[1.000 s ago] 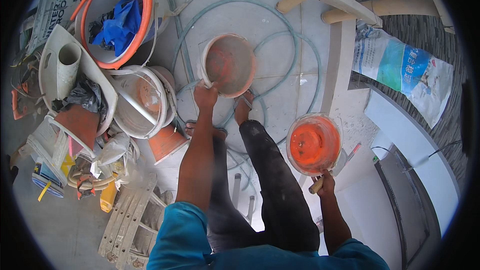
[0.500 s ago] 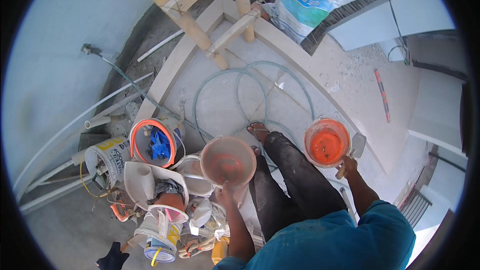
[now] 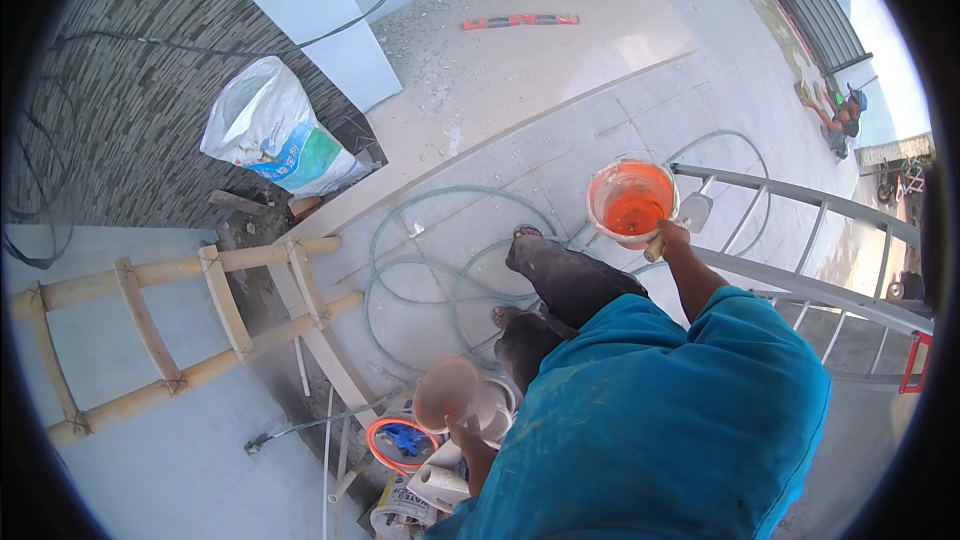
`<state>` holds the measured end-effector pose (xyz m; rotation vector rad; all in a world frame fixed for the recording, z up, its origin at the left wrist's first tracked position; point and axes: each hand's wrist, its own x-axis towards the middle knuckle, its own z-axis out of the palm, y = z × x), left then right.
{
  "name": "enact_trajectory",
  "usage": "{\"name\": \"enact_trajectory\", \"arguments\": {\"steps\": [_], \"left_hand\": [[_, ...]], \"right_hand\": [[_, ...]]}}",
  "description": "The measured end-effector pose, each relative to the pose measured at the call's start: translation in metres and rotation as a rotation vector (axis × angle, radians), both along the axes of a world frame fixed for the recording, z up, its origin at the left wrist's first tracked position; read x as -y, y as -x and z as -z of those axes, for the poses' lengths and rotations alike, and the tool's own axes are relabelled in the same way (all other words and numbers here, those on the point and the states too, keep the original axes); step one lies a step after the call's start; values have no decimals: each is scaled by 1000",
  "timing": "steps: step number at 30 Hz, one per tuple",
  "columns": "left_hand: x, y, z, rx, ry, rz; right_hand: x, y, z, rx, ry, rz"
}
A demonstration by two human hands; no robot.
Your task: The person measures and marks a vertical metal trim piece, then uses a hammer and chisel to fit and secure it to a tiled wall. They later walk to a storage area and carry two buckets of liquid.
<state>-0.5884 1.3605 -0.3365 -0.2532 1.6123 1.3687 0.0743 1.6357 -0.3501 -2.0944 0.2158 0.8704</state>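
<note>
My left hand (image 3: 463,431) is closed on the rim of a dull greyish bucket (image 3: 440,386) with a reddish stain inside. Held out to the right by my right hand (image 3: 674,234) is a white bucket (image 3: 603,192) coated with orange inside. That same hand also grips the pale handle of a trowel (image 3: 694,210), whose grey blade lies beside the bucket's rim. How the fingers share bucket and handle is partly hidden. Below the left bucket are another pale bucket (image 3: 497,410), an orange-rimmed bucket (image 3: 372,445) holding blue stuff, and a white printed bucket (image 3: 398,510).
A metal ladder (image 3: 800,262) lies to my right. Loops of green hose (image 3: 372,292) cover the tiles around my feet. A bamboo ladder (image 3: 190,377), a big white sack (image 3: 262,130) and a red level (image 3: 520,22) are farther off. Another person (image 3: 843,122) crouches at far right.
My view and body have turned right, bringing the metal ladder and the other person into sight. Both buckets stay in my hands; the pile of buckets now sits lower in view.
</note>
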Motion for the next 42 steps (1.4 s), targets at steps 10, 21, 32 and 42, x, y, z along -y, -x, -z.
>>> {"name": "enact_trajectory", "arguments": {"steps": [10, 21, 32, 42], "left_hand": [[-243, -87, -30, -10, 147, 191], [-644, -292, -64, -280, 281, 315], [-946, -492, -44, -429, 271, 480], [-1125, -639, -120, -494, 330, 583]], "right_hand": [[21, -88, 48, -30, -462, 516], [-234, -229, -63, -169, -407, 511], [-459, -397, -106, -233, -463, 453], [-544, -523, -159, -96, -282, 510]]}}
